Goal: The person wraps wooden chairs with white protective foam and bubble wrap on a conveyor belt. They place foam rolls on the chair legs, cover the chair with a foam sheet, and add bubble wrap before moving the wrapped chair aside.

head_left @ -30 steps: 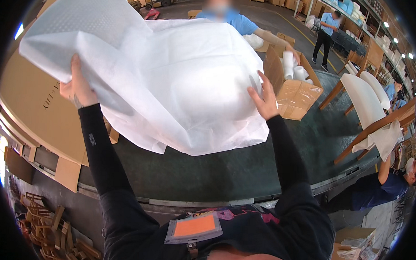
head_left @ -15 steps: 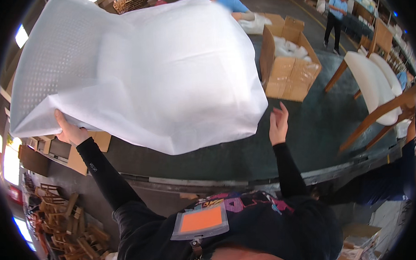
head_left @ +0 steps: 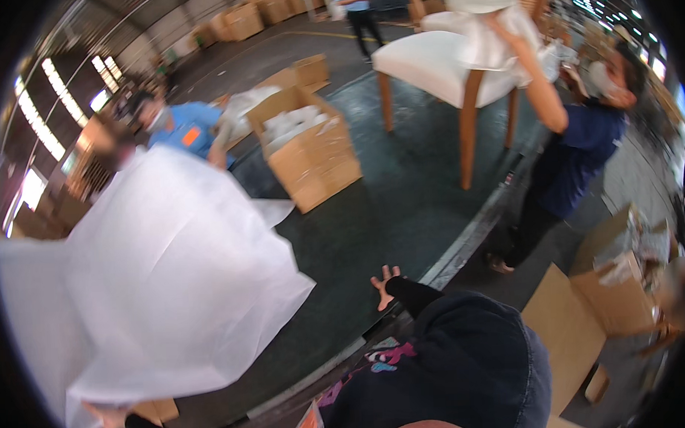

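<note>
A large white sheet-like cover, thin and creased, fills the left of the head view. Whatever it may wrap is hidden. At its lower edge, my left hand grips a fold, the fingers partly covered by the material. My right hand is apart from the cover, over the near edge of the dark green work surface. Its fingers are spread and hold nothing.
An open cardboard box with white packing stands beyond my hands. To the right is a wooden chair with a white seat; a co-worker handles white wrapping on it. Another person in blue is behind the cover. Cartons lie lower right.
The view has swung to the right. The cover and my left hand now sit lower left. My right hand's fingers have spread. The co-worker and the wrapping on the chair have come into sight.
</note>
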`<state>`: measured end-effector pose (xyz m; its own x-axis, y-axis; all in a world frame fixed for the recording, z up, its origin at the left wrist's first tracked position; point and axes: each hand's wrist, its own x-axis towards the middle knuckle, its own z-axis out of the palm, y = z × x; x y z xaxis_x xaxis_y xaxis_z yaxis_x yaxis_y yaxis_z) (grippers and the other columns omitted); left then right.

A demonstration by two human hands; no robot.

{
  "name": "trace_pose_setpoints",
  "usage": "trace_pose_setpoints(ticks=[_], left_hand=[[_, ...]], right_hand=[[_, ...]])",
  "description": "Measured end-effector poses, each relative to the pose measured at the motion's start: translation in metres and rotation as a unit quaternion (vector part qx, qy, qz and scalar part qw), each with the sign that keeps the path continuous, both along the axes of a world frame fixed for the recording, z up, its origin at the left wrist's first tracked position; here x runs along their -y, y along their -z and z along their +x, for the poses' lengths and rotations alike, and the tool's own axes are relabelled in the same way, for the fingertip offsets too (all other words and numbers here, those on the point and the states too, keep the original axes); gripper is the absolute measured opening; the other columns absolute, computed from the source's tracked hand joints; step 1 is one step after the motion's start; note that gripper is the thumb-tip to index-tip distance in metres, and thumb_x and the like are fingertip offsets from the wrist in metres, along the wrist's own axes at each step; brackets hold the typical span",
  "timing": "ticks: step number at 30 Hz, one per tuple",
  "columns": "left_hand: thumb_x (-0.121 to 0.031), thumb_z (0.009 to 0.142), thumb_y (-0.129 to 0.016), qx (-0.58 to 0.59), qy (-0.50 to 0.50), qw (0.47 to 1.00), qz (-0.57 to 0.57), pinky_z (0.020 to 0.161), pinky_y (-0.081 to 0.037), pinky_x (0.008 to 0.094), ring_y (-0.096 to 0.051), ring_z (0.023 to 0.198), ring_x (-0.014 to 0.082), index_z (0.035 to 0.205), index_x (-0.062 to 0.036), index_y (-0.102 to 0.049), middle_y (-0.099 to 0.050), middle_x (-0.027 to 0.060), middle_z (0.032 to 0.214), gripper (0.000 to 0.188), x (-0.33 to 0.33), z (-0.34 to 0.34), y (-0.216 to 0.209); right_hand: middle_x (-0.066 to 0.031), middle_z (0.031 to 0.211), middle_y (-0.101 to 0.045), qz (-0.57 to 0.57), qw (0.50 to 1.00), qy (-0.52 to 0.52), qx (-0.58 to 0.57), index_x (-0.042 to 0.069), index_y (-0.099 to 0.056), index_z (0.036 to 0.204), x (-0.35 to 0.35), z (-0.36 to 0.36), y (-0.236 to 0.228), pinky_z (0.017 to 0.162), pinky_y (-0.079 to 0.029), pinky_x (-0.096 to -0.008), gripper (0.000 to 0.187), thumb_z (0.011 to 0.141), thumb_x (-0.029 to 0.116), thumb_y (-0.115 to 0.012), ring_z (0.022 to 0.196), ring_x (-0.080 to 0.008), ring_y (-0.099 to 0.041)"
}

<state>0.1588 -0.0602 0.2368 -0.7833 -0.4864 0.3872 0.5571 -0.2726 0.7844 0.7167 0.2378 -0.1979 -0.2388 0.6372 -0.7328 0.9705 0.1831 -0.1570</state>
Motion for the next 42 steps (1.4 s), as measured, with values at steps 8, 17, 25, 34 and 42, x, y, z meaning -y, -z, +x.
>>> trace_pose_setpoints(ticks=[8, 17, 25, 34, 42], left_hand=[[-0.032, 0.065, -0.091, 0.008, 0.008, 1.0, 0.004, 0.078, -0.058, 0.053, -0.063, 0.099, 0.0329, 0.123, 0.0071, -0.054, -0.061, 0.0168, 0.124, 0.079, -0.044, 0.007, -0.004], [-0.03, 0.063, -0.092, 0.03, 0.002, 0.999, 0.021, 0.076, -0.058, 0.0556, -0.063, 0.099, 0.0343, 0.125, 0.0053, -0.052, -0.06, 0.0168, 0.125, 0.081, -0.035, -0.006, -0.008], [-0.029, 0.062, -0.093, 0.045, -0.024, 0.998, 0.04, 0.074, -0.059, 0.0579, -0.063, 0.1, 0.0355, 0.126, 0.0036, -0.051, -0.059, 0.0168, 0.126, 0.083, -0.002, -0.02, -0.012], [-0.027, 0.065, -0.091, -0.014, -0.011, 0.999, 0.04, 0.081, -0.057, 0.0567, -0.062, 0.105, 0.0354, 0.131, 0.0019, -0.047, -0.056, 0.017, 0.13, 0.085, 0.021, -0.037, -0.016], [-0.026, 0.078, -0.082, -0.082, 0.035, 0.996, 0.027, 0.088, -0.058, 0.0447, -0.063, 0.106, 0.0329, 0.13, 0.0087, -0.049, -0.057, 0.021, 0.129, 0.071, 0.024, -0.03, 0.014]], right_hand=[[-0.016, 0.162, 0.019, -0.057, 0.997, 0.028, 0.036, 0.04, 0.003, 0.156, -0.015, -0.002, 0.013, 0.108, -0.027, -0.0693, 0.131, 0.061, 0.057, -0.085, 0.144, -0.0566, 0.009], [-0.0165, 0.162, 0.017, -0.042, 0.998, 0.046, 0.005, 0.041, -0.001, 0.156, -0.014, -0.006, 0.019, 0.106, -0.029, -0.0708, 0.134, 0.057, 0.051, -0.09, 0.143, -0.058, 0.007], [-0.0175, 0.162, 0.015, -0.047, 0.998, 0.014, 0.029, 0.037, 0.0, 0.157, -0.013, -0.008, 0.01, 0.109, -0.031, -0.066, 0.122, 0.068, 0.056, -0.081, 0.145, -0.0548, 0.006], [-0.0161, 0.164, 0.011, -0.005, 1.0, 0.002, 0.008, 0.039, -0.009, 0.156, -0.011, -0.011, 0.016, 0.11, -0.032, -0.0627, 0.118, 0.065, 0.052, -0.082, 0.146, -0.0545, 0.0], [-0.0304, 0.16, -0.004, -0.024, 0.993, -0.108, 0.053, 0.018, -0.005, 0.159, -0.008, -0.017, -0.012, 0.116, -0.01, -0.0638, 0.121, 0.07, 0.067, -0.071, 0.15, -0.0439, 0.002]])
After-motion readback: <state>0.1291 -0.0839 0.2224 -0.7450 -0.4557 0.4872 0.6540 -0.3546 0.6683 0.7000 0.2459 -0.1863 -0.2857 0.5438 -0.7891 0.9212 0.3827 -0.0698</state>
